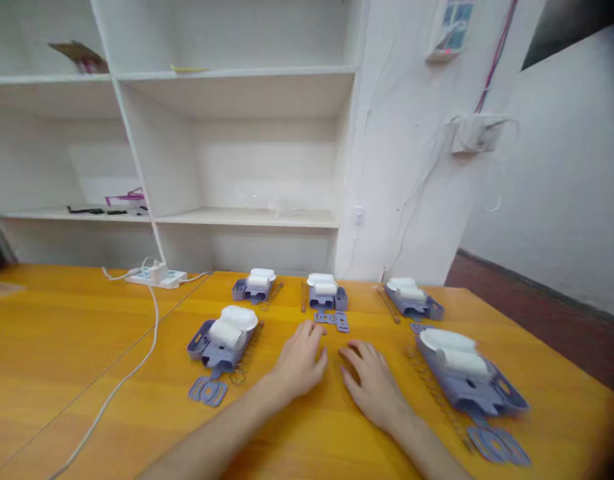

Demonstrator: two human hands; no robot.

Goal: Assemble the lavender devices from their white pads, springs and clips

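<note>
Resting on orange table point(87, 347), left hand point(299, 365), right hand point(373, 385), fingers point(313, 331) spread, seemingly empty, grey parts point(337, 321) nearby.

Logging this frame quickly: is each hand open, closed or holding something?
Left hand: open, palm down on the table, holding nothing.
Right hand: open, palm down on the table, holding nothing.

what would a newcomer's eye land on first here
The bright orange table stands out, with five grey plastic trays carrying white rolls spread across it, three in a back row and two nearer. In the middle, the left hand and right hand rest open on the wood, holding nothing. Behind stand white shelves, and a power strip lies at the table's back left.
</note>
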